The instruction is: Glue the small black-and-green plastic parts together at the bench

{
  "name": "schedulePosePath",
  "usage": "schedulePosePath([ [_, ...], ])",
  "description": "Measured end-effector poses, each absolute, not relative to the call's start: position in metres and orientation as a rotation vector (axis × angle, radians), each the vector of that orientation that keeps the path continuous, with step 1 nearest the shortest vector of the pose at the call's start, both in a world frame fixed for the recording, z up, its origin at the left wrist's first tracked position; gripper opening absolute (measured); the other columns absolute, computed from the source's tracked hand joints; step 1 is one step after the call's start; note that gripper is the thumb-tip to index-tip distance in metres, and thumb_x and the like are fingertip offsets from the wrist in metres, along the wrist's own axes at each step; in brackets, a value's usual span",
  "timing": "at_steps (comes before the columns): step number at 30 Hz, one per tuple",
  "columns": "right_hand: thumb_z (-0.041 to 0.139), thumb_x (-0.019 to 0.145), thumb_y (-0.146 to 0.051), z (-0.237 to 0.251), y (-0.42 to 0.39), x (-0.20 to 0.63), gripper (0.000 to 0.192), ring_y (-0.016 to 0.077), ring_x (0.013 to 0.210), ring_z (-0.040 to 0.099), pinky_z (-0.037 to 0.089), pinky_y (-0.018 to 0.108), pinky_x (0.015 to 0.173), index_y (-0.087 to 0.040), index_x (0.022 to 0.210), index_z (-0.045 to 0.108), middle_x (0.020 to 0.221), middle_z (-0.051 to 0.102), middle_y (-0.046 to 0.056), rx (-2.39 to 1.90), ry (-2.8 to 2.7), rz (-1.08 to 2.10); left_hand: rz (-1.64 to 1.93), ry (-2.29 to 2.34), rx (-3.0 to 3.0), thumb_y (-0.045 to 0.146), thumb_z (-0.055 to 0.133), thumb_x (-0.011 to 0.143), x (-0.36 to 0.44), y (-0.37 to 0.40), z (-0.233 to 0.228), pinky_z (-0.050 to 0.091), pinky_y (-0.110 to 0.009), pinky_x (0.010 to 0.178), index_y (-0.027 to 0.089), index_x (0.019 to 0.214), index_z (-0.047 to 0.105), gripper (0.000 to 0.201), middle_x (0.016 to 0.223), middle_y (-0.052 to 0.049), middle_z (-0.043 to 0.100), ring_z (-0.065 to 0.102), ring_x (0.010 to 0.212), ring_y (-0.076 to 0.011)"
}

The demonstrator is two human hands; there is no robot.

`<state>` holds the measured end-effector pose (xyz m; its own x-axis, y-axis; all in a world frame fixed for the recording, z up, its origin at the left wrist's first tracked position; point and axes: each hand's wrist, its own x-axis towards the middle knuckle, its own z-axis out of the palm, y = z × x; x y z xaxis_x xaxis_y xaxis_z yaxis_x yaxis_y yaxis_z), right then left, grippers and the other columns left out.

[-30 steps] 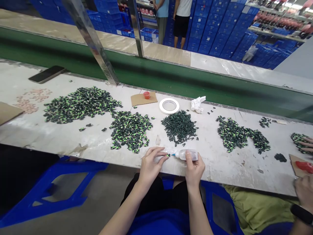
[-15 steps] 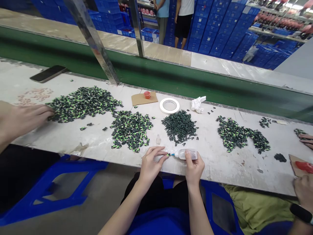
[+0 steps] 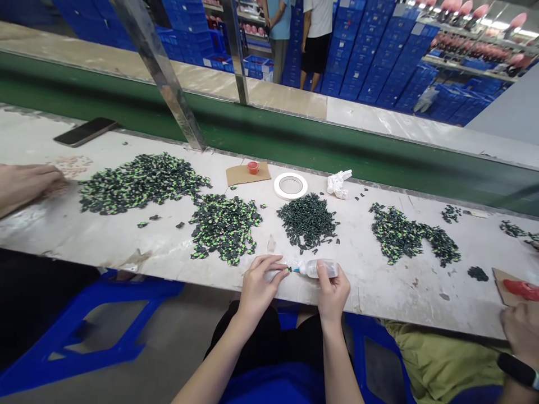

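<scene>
Between thumb and fingers, my left hand pinches a small black-and-green part just over the table's front edge. My right hand grips a clear squeeze bottle, tipped sideways. Its thin blue nozzle points left at the part; whether they touch I cannot tell. Beyond my left hand lies a pile of black-and-green parts. A pile of small dark green pieces sits past the bottle.
A roll of white tape, crumpled tissue and a red cap on cardboard lie along the back. More black-and-green piles spread to both sides. Co-workers' hands are at the left and right ends. A phone lies back left.
My two hands keep the part and bottle nose to nose, nearly unmoved. The co-worker's hand on the left has gone from the black-and-green pile to the small tan pieces.
</scene>
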<state>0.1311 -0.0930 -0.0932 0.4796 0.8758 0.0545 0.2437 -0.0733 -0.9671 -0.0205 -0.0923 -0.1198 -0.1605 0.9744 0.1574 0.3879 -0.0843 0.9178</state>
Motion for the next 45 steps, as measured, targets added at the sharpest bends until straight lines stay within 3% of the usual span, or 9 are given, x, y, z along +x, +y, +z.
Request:
schedulePosePath([
  [8, 0.066, 0.072, -0.048, -0.108, -0.090, 0.144, 0.032, 0.0140, 0.053, 0.053, 0.040, 0.025, 0.049, -0.016, 0.068, 0.059, 0.057, 0.058, -0.002, -1.404, -0.639, 0.659, 1.206, 1.564, 1.494, 0.018, 0.069, 0.074, -0.021, -0.091, -0.121, 0.054, -0.039, 0.090, 0.021, 0.091, 0.071, 0.017, 0.081, -0.004, 0.072, 0.069, 0.096, -0.0237],
  [14, 0.073, 0.068, -0.041, -0.099, -0.086, 0.160, 0.031, 0.0177, 0.066, 0.064, 0.051, 0.031, 0.065, -0.015, 0.082, 0.062, 0.074, 0.065, 0.001, -1.302, -0.560, 0.663, 1.066, 1.548, 1.592, 0.022, 0.072, 0.072, -0.026, -0.084, -0.108, 0.053, -0.038, 0.089, 0.023, 0.093, 0.072, 0.021, 0.087, -0.004, 0.074, 0.066, 0.098, -0.0231],
  [19, 0.080, 0.057, -0.039, -0.099, -0.083, 0.170, 0.042, 0.0216, 0.080, 0.066, 0.052, 0.036, 0.076, -0.017, 0.086, 0.059, 0.082, 0.069, 0.005, -1.380, -0.707, 0.605, 0.990, 1.667, 1.863, 0.028, 0.064, 0.080, -0.013, -0.063, -0.092, 0.051, -0.038, 0.082, 0.022, 0.082, 0.073, 0.011, 0.084, -0.005, 0.075, 0.063, 0.090, -0.0247],
  [26, 0.081, 0.055, -0.039, -0.109, -0.079, 0.172, 0.062, 0.0219, 0.089, 0.063, 0.052, 0.038, 0.079, -0.020, 0.106, 0.050, 0.098, 0.067, 0.009, -1.430, -0.885, 0.574, 0.927, 1.696, 2.051, 0.017, 0.068, 0.074, 0.010, -0.042, -0.097, 0.046, -0.038, 0.074, 0.021, 0.072, 0.071, 0.005, 0.077, -0.006, 0.070, 0.058, 0.082, -0.0266],
  [29, 0.083, 0.059, -0.037, -0.103, -0.095, 0.163, 0.070, 0.0216, 0.091, 0.060, 0.050, 0.035, 0.074, -0.020, 0.117, 0.049, 0.110, 0.063, 0.012, -1.447, -0.998, 0.258, 0.946, 1.596, 2.029, 0.010, 0.064, 0.075, 0.008, -0.041, -0.099, 0.045, -0.038, 0.074, 0.022, 0.068, 0.068, 0.014, 0.077, -0.006, 0.069, 0.056, 0.082, -0.0267],
  [32, 0.079, 0.069, -0.031, -0.098, -0.111, 0.146, 0.045, 0.0169, 0.074, 0.058, 0.048, 0.029, 0.063, -0.019, 0.107, 0.058, 0.093, 0.065, 0.007, -1.395, -1.140, 0.045, 0.979, 1.507, 2.005, 0.010, 0.060, 0.078, 0.002, -0.046, -0.096, 0.045, -0.038, 0.076, 0.023, 0.071, 0.067, 0.016, 0.079, -0.005, 0.068, 0.056, 0.083, -0.0254],
  [36, 0.064, 0.085, -0.029, -0.096, -0.113, 0.123, 0.013, 0.0162, 0.071, 0.063, 0.052, 0.027, 0.063, -0.020, 0.093, 0.068, 0.084, 0.067, 0.005, -1.330, -1.335, 0.430, 0.980, 1.354, 1.928, 0.015, 0.055, 0.083, -0.010, -0.061, -0.086, 0.046, -0.037, 0.081, 0.023, 0.079, 0.065, 0.014, 0.084, -0.003, 0.068, 0.057, 0.091, -0.0234],
  [39, 0.058, 0.088, -0.029, -0.097, -0.106, 0.116, 0.016, 0.0178, 0.076, 0.066, 0.054, 0.030, 0.070, -0.020, 0.086, 0.071, 0.082, 0.070, 0.005, -1.309, -1.326, 0.661, 0.976, 1.304, 1.908, 0.018, 0.052, 0.086, -0.019, -0.072, -0.086, 0.046, -0.038, 0.086, 0.023, 0.084, 0.066, 0.015, 0.089, -0.003, 0.068, 0.058, 0.094, -0.0226],
  [45, 0.060, 0.085, -0.034, -0.103, -0.105, 0.116, 0.021, 0.0208, 0.081, 0.069, 0.055, 0.032, 0.072, -0.019, 0.087, 0.074, 0.087, 0.074, 0.008, -1.379, -1.221, 0.776, 0.945, 1.561, 1.966, 0.016, 0.065, 0.078, -0.029, -0.082, -0.110, 0.044, -0.045, 0.090, 0.024, 0.093, 0.070, 0.017, 0.104, -0.006, 0.067, 0.056, 0.104, -0.0269],
])
